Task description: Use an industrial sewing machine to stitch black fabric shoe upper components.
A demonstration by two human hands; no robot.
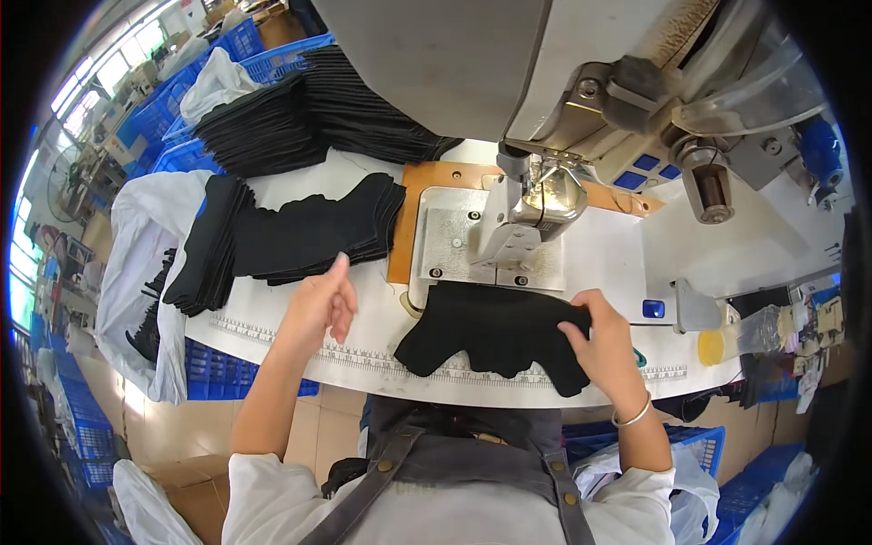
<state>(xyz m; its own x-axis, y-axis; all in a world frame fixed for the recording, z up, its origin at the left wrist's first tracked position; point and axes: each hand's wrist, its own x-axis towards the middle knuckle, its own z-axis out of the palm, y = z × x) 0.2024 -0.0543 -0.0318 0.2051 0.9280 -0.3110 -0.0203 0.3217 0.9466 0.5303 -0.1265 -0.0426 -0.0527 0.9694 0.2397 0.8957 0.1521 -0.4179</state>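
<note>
A black cut fabric piece (pixel 490 327) with a wavy lower edge lies flat at the table's front edge, its upper edge against the sewing machine's metal plate (pixel 450 241). My right hand (pixel 604 345) grips this piece by its right end, thumb and fingers bent round the edge. Off to the left, my left hand (pixel 322 304) is held with its fingers apart and nothing in it. It is just below a small stack of similar black pieces (pixel 313 227), whose lower edge is close to my index fingertip. The needle area is hidden behind the presser parts (pixel 549 200).
Tall stacks of black fabric (pixel 263 127) stand at the back left. A white bag (pixel 136 209) hangs over the table's left side near blue crates (pixel 218 372). The machine head (pixel 436 64) overhangs the middle. A printed ruler strip (pixel 363 350) follows the front edge.
</note>
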